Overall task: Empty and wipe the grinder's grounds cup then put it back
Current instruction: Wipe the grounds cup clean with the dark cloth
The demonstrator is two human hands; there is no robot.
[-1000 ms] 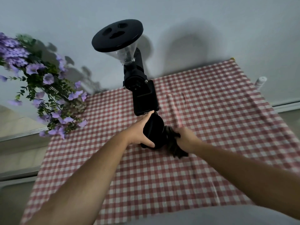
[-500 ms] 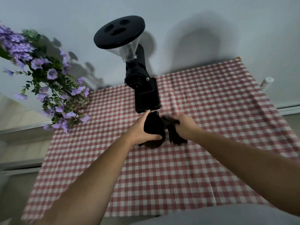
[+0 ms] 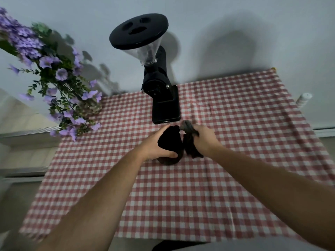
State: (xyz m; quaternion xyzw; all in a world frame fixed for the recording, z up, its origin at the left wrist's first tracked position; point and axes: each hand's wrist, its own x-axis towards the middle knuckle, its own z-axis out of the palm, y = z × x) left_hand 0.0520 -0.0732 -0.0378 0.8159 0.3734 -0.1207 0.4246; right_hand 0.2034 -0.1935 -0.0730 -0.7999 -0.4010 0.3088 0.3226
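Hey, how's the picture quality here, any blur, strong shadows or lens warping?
Head view: dim, soft light; the grinder and flowers throw big shadows on the wall; flowers smeared at the left edge; wide-angle bending stretches the tablecloth; the dark cup loses detail.

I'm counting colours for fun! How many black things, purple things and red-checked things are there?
Black: 3 (coffee grinder, grounds cup in the left hand, dark cloth in the right hand)
Purple: 1 (flower bunch)
Red-checked: 1 (tablecloth)
Total: 5
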